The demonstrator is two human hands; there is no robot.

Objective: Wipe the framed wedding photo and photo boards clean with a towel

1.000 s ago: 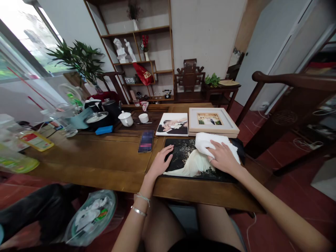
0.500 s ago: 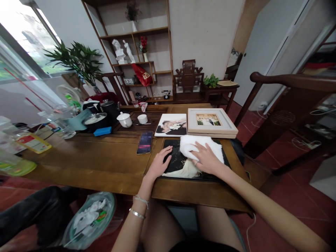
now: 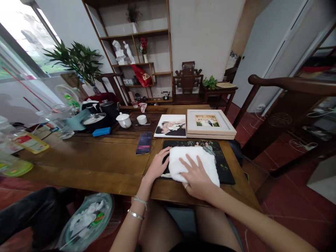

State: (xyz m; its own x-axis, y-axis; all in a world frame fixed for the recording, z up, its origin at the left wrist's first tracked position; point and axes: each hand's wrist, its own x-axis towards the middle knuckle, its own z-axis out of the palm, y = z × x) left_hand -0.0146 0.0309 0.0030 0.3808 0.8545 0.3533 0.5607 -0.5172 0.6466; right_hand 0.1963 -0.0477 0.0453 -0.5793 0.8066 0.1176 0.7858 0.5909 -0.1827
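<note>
A dark photo panel point(image 3: 225, 171) lies flat near the table's front edge, with people pictured at its top. A folded white towel point(image 3: 194, 154) covers much of its middle and left. My right hand point(image 3: 196, 176) rests flat on the towel, fingers spread, pressing it against the panel. At the panel's left edge lies my left hand point(image 3: 159, 163), fingers stretched out and touching the border beside the towel. The panel's lower middle is hidden by the towel and my right hand.
Behind the panel are a white-edged photo print point(image 3: 170, 126) and a pale framed picture point(image 3: 210, 120). A phone point(image 3: 144, 143) lies left of them. Further left stand a white teapot point(image 3: 123, 120), a white cup point(image 3: 142, 119), a blue sponge point(image 3: 101, 132) and bottles. A lined bin point(image 3: 89, 220) stands below.
My right hand has slid the towel down toward me and a little left, uncovering the people at the panel's top. The left hand stays at the left edge.
</note>
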